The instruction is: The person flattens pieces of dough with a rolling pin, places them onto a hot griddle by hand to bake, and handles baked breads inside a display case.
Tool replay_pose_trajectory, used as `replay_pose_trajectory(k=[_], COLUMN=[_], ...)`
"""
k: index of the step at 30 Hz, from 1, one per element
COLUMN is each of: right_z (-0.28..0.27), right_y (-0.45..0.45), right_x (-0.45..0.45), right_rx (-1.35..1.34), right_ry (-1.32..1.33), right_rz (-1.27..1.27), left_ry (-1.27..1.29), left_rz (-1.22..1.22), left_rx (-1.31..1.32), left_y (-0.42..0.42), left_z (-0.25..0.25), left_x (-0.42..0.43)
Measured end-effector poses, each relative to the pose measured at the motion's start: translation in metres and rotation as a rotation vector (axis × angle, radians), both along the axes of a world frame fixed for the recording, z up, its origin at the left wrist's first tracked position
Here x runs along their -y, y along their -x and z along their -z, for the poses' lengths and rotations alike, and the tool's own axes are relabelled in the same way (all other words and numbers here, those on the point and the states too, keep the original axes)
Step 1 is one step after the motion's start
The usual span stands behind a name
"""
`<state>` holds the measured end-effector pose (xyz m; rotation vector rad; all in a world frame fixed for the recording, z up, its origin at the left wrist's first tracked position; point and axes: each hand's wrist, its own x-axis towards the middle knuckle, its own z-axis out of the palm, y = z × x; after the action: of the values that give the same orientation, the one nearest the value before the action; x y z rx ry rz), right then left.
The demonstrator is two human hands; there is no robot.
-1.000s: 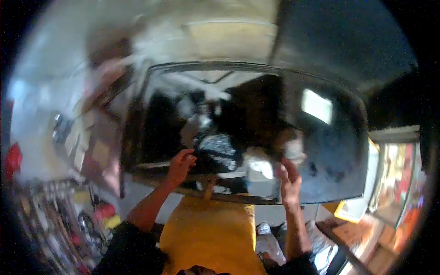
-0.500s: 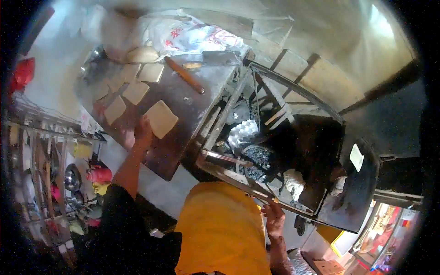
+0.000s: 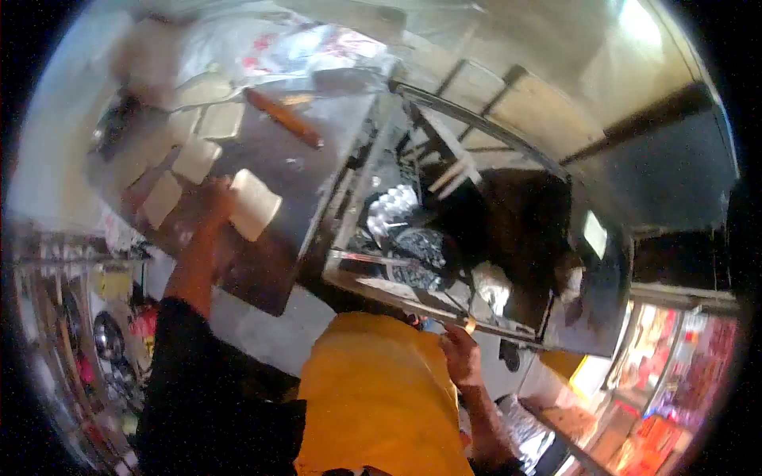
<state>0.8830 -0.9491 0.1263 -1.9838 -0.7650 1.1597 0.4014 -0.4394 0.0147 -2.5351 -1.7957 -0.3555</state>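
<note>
1. Dark bench (image 3: pixel 262 279) on the left side, metal-framed fire pit (image 3: pixel 432 306) beside it with coals (image 3: pixel 421 266) inside; white bag with red print (image 3: pixel 305 54) past the bench's far side.
2. Left grip (image 3: pixel 214 200): over bench, fingertips at left edge of nearest pale slab (image 3: pixel 255 208), seemingly touching. Blurred; can't tell how far open, or whether pinching the slab or just resting on it.
3. Slab lies just right of left grip, flat or slightly raised, unclear which. Roughly four-sided, long axis looks to run away from the body. Left grip clearly nearer; right one well apart.
4. Right grip (image 3: pixel 462 357): fingers curled near the pit's front rail, small orange bit (image 3: pixel 470 325) at fingertips. Can't tell whether held, or exact opening.
5. More slabs left of and beyond left grip: one (image 3: pixel 164 198) left, one (image 3: pixel 197 160) just beyond, one (image 3: pixel 221 120) farther. Red-brown rod (image 3: pixel 284 119) beyond and right, lying diagonally.
6. Edges: bench's right edge lies past the slab, pit frame beyond that. Bare bench between slab and that edge, also nearer the body; tighter on the slabs' side.
</note>
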Motion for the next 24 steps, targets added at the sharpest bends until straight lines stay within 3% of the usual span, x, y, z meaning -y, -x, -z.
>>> replay_pose_trajectory(k=[1,3,4,6,7,9,10,11,13,14,15,16,17,18,19,21,24], right_z=[0.0,0.0,0.007,0.007,0.002,-0.022,-0.026,-0.023,-0.045,-0.056,-0.076,-0.071,-0.061,-0.041,-0.025,-0.013,-0.052], right_y=[0.002,0.021,0.022,0.021,0.019,0.01,-0.002,-0.01,-0.039,-0.065,-0.075,-0.094,-0.114,-0.132,-0.15,-0.196,-0.274], right_x=[-0.006,-0.019,-0.024,-0.039,-0.052,-0.074,-0.078,-0.082,-0.074,-0.064,-0.054,-0.035,-0.013,0.005,0.023,0.055,0.071], right_rx=[0.044,-0.072,0.03,0.085,0.046,0.006,-0.194,-0.359,-0.622,-0.656,-0.564,-0.622,-0.679,-0.64,-0.603,-0.62,-0.513], right_ry=[0.022,-0.094,-0.071,-0.064,-0.098,-0.148,-0.182,-0.212,-0.213,-0.111,-0.017,-0.124,-0.232,-0.25,-0.264,-0.257,-0.373], right_rz=[-0.075,0.017,-0.096,-0.188,-0.172,-0.087,-0.023,0.101,0.37,0.381,0.628,0.644,0.656,0.733,0.808,0.88,0.937], left_ry=[0.222,0.405,0.461,0.653,0.769,1.07,1.319,1.472,1.571,1.62,1.674,1.615,1.39,1.244,1.091,0.971,0.952], left_rz=[-0.044,0.226,0.26,0.21,0.148,0.011,0.086,0.25,0.223,0.206,0.065,0.108,-0.098,0.018,0.303,0.394,0.445], left_rx=[-0.082,0.345,0.465,0.466,0.59,1.152,1.279,1.333,1.444,1.498,1.533,1.468,1.45,1.315,1.205,1.042,0.965], left_y=[-0.036,-0.05,-0.064,-0.111,-0.16,-0.222,-0.244,-0.281,-0.343,-0.374,-0.401,-0.429,-0.47,-0.496,-0.523,-0.57,-0.653], left_z=[-0.087,-0.067,-0.06,-0.099,-0.146,-0.177,-0.182,-0.193,-0.19,-0.188,-0.166,-0.146,-0.151,-0.111,-0.109,-0.082,-0.109], left_x=[0.028,0.025,0.03,0.062,0.096,0.154,0.169,0.188,0.235,0.259,0.281,0.301,0.335,0.353,0.363,0.38,0.392])
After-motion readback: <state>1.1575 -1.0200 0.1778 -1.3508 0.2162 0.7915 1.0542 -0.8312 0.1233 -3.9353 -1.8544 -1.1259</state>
